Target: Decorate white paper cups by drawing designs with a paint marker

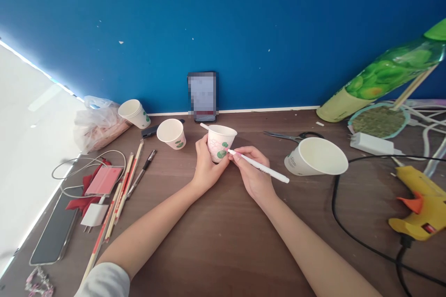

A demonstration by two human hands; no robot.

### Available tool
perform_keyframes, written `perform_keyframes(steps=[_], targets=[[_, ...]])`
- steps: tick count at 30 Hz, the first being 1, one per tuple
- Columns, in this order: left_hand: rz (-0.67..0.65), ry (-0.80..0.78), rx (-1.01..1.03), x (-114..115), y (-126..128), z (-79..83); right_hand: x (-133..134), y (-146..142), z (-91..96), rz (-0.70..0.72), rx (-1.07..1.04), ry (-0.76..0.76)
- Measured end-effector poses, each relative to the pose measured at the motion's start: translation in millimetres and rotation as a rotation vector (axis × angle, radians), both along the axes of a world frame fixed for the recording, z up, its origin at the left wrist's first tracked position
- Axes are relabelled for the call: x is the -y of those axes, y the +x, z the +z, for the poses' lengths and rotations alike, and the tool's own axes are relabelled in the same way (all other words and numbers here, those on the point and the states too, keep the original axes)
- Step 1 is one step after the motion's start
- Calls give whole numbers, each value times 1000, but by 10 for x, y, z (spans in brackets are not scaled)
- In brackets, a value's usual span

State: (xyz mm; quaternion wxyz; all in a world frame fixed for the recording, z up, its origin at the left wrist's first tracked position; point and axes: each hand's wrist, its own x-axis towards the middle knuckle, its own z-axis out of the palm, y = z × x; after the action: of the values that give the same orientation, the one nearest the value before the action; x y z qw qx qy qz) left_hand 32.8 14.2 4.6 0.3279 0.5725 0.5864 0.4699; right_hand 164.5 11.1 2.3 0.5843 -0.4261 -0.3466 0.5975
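Note:
My left hand (205, 165) is wrapped round the left side of a white paper cup (215, 143) printed with green leaves and a pale pink flower. A small white piece, perhaps a pen cap, sticks out at the cup's left rim; my fingers partly hide how it is held. Between the fingers of my right hand (256, 171) is a white marker (263, 168), its pink tip end at the cup's printed side. A second paper cup (172, 134) stands to the left of the held one, and a larger paper cup (313, 158) is to the right of my right hand.
Stacked cups (134, 113) and a plastic bag (99, 123) sit back left. A phone (202, 96) leans on the blue wall. Scissors (285, 136), a green bottle (376, 79) and a yellow glue gun (420, 202) with its cable are right. Chopsticks (118, 195) and a pen (141, 175) lie left.

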Motion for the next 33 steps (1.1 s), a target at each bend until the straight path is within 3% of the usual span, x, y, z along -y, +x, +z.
perform_keyframes(steps=[9, 33], targets=[[-2, -9, 4, -7, -3, -1, -14, -2, -46, 7, 38, 9], [1, 11, 0, -9, -12, -11, -15, -5, 50, -2, -64, 4]])
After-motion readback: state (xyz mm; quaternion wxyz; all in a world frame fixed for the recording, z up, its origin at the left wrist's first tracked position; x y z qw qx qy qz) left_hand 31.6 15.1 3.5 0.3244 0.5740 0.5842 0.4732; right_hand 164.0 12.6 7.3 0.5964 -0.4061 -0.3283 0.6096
